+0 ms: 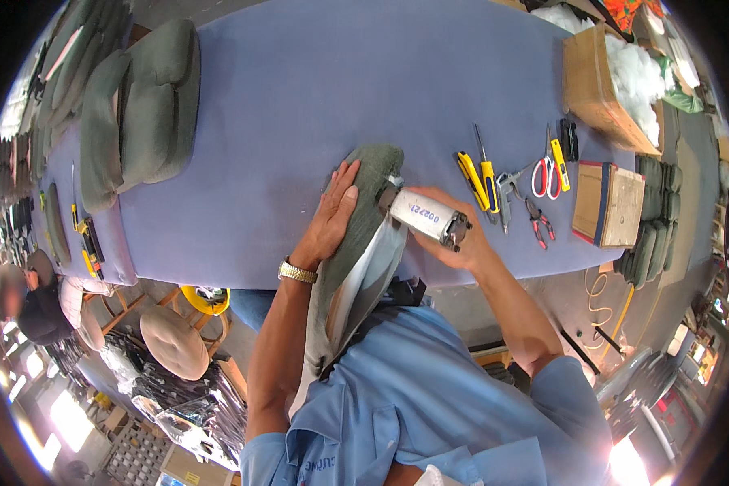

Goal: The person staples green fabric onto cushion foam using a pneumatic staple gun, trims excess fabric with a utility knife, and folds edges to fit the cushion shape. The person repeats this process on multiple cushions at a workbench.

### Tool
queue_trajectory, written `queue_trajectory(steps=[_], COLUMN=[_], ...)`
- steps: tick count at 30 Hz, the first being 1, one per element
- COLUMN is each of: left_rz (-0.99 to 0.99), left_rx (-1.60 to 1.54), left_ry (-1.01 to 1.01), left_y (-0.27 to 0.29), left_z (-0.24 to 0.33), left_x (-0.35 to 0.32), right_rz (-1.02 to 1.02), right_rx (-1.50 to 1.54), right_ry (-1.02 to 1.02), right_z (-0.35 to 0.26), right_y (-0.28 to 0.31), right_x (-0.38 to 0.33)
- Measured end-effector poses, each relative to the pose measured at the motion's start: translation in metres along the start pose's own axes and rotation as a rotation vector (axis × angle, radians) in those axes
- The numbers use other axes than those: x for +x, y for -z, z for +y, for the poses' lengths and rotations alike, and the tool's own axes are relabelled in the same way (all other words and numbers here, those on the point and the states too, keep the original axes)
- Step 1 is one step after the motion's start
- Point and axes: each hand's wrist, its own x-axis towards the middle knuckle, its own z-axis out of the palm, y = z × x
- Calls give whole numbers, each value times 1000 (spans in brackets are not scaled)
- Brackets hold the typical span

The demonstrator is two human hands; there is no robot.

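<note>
A long grey-green upholstered cushion (361, 212) stands on its edge at the near side of the table, in front of my body. Its pale lining (371, 271) faces right, and its lower end runs down against my blue shirt. My left hand (334, 212), a gold watch on its wrist, lies with straight fingers flat against the cushion's left side. In my right hand (462, 231) is a white staple gun (426, 215), gripped from the right. The gun's dark nose touches or nearly touches the cushion's right edge; the exact contact cannot be made out.
Right of the gun lie a yellow knife (472, 180), screwdriver (488, 182), glue gun (506, 194), scissors (546, 176) and pliers (539, 223) on the blue table (300, 73). Beyond are a small box (609, 204) and a carton (589, 85) of white stuffing. Green cushions (150, 113) sit far left.
</note>
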Motion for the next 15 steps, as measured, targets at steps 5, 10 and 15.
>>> queue_trajectory(steps=[5,10,15], left_rz=[32,186,228], left_rx=[203,444,536], left_ry=[-85,-75,-37], left_y=[-17,-38,-44], left_z=[22,40,46], left_x=[-18,-29,-30], right_rz=[54,69,56], right_rx=[13,37,40], right_ry=[5,-52,-49], right_z=[6,3,8], right_y=[-6,-7,-4], right_x=[-11,-15,-20])
